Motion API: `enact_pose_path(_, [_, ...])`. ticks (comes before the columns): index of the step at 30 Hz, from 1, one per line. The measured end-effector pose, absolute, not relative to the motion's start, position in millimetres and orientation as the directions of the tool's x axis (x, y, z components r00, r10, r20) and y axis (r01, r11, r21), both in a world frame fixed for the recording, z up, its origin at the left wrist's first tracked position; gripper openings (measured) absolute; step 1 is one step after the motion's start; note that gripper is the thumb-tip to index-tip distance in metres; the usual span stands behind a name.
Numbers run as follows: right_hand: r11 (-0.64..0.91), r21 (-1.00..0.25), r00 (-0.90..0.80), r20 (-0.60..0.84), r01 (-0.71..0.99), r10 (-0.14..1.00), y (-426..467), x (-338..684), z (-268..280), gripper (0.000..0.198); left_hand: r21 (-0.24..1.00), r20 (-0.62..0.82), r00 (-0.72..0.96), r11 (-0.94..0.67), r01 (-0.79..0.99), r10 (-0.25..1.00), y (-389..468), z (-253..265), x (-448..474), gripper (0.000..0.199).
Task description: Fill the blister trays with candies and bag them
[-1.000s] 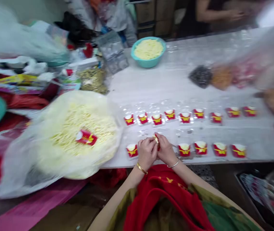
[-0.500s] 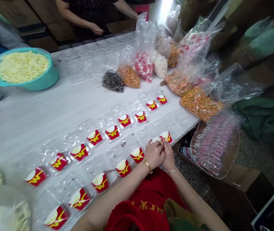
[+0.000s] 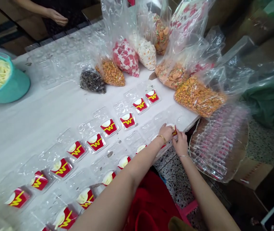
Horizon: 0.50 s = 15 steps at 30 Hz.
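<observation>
My left hand (image 3: 166,132), with a gold bracelet at the wrist, is closed at the left side of a small red fries-box piece (image 3: 174,130) with a white top. This piece sits at the right end of the near row, by the table edge. Against its lower right side are the fingers of my right hand (image 3: 181,143), bent inward, a thin bangle on that wrist. My fingers hide part of the piece. Similar red pieces marked with a yellow W, such as this one (image 3: 127,120), lie in clear plastic clamshells (image 3: 122,107) in two slanting rows.
Clear bags of small coloured pieces, among them an orange bag (image 3: 199,98) and a red-and-white bag (image 3: 126,57), stand at the back right. A turquoise tub (image 3: 14,85) of pale strips is at left. A tray of packed clear packages (image 3: 220,144) sits below the right edge. Another person's hand (image 3: 57,17) shows across the table.
My hands have moved right, from just left of the last clamshell of the near row onto its red piece. The view has shifted right and closer, pushing the tub toward the left edge.
</observation>
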State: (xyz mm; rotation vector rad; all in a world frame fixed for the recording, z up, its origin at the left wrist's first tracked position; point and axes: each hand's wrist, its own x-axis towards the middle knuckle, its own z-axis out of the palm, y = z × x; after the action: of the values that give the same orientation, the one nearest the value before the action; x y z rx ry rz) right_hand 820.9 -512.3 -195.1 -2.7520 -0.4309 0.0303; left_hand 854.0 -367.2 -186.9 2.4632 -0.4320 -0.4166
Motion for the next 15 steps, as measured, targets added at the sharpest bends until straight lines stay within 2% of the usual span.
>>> enact_pose_path(4, [-0.897,-0.333,0.953,0.014,0.290,0.302,-516,818,-210,0.047,0.603,-0.202,0.879,-0.762,-0.236,-0.432,-367,-191,853,0.017])
enact_pose_path(7, [-0.911,-0.303,0.956,0.002,0.279,0.292,-513,822,-210,0.045,0.590,-0.186,0.901,-0.778,-0.218,-0.393,-364,-181,843,0.020])
enact_pose_path(9, [-0.924,-0.276,0.961,-0.007,0.265,0.278,-511,828,-206,0.043,0.602,-0.123,0.934,-0.773,-0.199,-0.336,-354,-168,825,0.025])
enact_pose_path(12, [-0.935,-0.247,0.962,-0.028,0.256,0.270,-510,835,-190,0.042,0.686,-0.021,0.973,-0.712,-0.154,-0.231,-320,-146,776,0.027])
enact_pose_path(15, [-0.927,-0.255,0.950,-0.074,0.276,0.304,-493,826,-172,0.040,0.762,-0.043,0.998,-0.647,-0.002,-0.053,-264,-123,695,0.025])
